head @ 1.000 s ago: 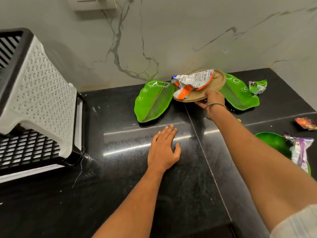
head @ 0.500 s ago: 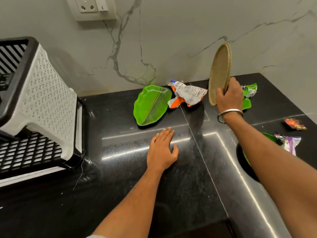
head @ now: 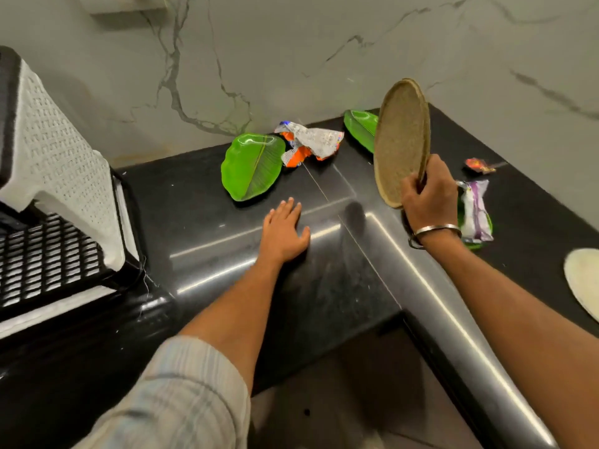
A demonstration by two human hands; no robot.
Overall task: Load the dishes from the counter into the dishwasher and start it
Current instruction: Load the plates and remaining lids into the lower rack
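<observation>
Head: R hand (head: 428,196) fingers (head: 409,192) grip brown plate (head: 400,140) bottom edge, upright.

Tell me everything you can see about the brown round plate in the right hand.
The brown round plate is a flat disc with a low raised rim and a speckled, matte tan surface that looks like pressed fibre or bran. It is held clear of the black counter, standing nearly on edge, its broad face turned toward the camera and left. The right hand has its grip on the lower edge, fingers curled across the face. Nothing lies on it. It hides part of a green leaf plate behind it.
</observation>
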